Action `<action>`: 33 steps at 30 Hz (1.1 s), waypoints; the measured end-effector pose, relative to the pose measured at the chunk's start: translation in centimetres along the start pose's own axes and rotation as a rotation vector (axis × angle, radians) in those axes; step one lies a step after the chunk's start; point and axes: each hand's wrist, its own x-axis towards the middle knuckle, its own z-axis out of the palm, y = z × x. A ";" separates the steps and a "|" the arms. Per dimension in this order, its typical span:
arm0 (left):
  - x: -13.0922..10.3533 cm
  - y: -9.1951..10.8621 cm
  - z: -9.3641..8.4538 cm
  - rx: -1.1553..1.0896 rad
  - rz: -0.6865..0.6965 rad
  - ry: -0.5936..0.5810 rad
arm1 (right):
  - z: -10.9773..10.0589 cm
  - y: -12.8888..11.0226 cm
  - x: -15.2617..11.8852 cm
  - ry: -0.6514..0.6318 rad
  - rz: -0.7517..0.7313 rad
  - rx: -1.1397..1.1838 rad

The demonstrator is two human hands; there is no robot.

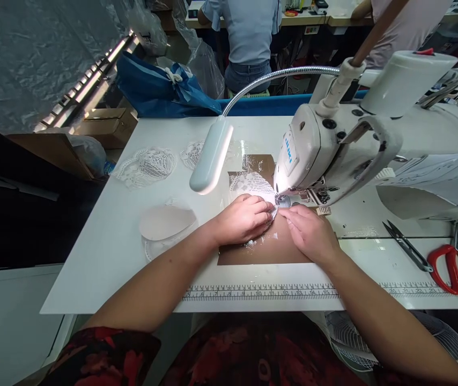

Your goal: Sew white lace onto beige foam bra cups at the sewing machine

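A white lace piece [251, 184] lies under the needle end of a white sewing machine [305, 145]. My left hand [245, 219] presses down on the lace just left of the needle, its fingers bent and close together. To the right of the needle, my right hand [311, 230] has thumb and forefinger closed at the lace's near edge. The needle area is small, and my fingertips partly cover the edge there. Beneath both hands, a brown sheet [265, 254] with a shiny surface lies on the white table [120, 268].
A lamp head [212, 155] hangs over the table. More lace pieces [148, 165] and a pale oval piece [167, 222] lie left. Thread snips [408, 246] and red-and-orange-handled scissors [454, 268] lie right. A printed ruler [253, 292] runs along the front. Two people sit beyond.
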 end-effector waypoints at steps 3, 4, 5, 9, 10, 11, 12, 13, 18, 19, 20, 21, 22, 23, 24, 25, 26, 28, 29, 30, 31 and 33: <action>-0.1 -0.3 0.1 -0.063 -0.016 0.037 | -0.1 -0.1 0.1 -0.021 0.022 -0.023; -0.1 -0.4 0.1 -0.081 -0.018 0.046 | -0.1 -0.2 0.1 -0.037 0.021 -0.037; -0.2 -0.4 0.1 -0.095 -0.020 0.055 | -0.1 -0.3 0.1 -0.049 0.017 -0.051; -0.2 -0.5 0.2 -0.125 -0.025 0.083 | -0.2 -0.5 0.1 -0.064 -0.019 -0.070; -0.2 -0.5 0.2 -0.130 -0.024 0.087 | -0.2 -0.4 0.0 -0.065 -0.025 -0.066; -0.2 -0.6 0.2 -0.135 -0.022 0.091 | -0.1 -0.4 0.0 -0.067 -0.027 -0.062; -0.3 -0.6 0.2 -0.139 -0.020 0.094 | -0.1 -0.4 0.0 -0.067 -0.025 -0.059; -0.3 -0.7 0.2 -0.143 -0.020 0.097 | -0.1 -0.4 0.0 -0.063 -0.019 -0.055; -0.3 -0.8 0.2 -0.155 -0.016 0.111 | -0.2 -0.5 0.1 -0.045 -0.008 -0.048; -0.3 -0.8 0.2 -0.153 -0.015 0.115 | -0.2 -0.6 0.1 -0.046 -0.019 -0.041; -0.3 -0.8 0.2 -0.151 -0.015 0.118 | -0.2 -0.6 0.1 -0.047 -0.033 -0.031; -0.3 -0.8 0.2 -0.149 -0.014 0.121 | -0.1 -0.6 0.1 -0.048 -0.052 -0.020; -0.3 -0.8 0.2 -0.148 -0.014 0.123 | -0.1 -0.6 0.1 -0.048 -0.073 -0.010; -0.2 -0.8 0.2 -0.149 -0.013 0.123 | 0.0 -0.6 0.1 -0.047 -0.099 0.000; -0.2 -0.8 0.2 -0.150 -0.014 0.123 | 0.1 -0.6 0.1 -0.045 -0.123 0.009; -0.2 -0.7 0.2 -0.150 -0.016 0.122 | 0.1 -0.5 0.1 -0.042 -0.139 0.016; -0.2 -0.7 0.2 -0.148 -0.019 0.120 | 0.1 -0.5 0.2 -0.039 -0.141 0.021; -0.2 -0.7 0.2 -0.147 -0.022 0.115 | 0.0 -0.5 0.3 -0.028 -0.091 0.012; -0.2 -0.7 0.2 -0.148 -0.022 0.111 | -0.1 -0.5 0.3 -0.024 -0.054 0.002; -0.2 -0.7 0.2 -0.150 -0.022 0.109 | -0.2 -0.5 0.4 -0.023 -0.024 -0.008; -0.3 -0.7 0.2 -0.152 -0.022 0.109 | -0.2 -0.5 0.4 -0.027 -0.010 -0.012; -0.3 -0.7 0.3 -0.152 -0.022 0.109 | -0.2 -0.5 0.5 -0.046 -0.037 0.004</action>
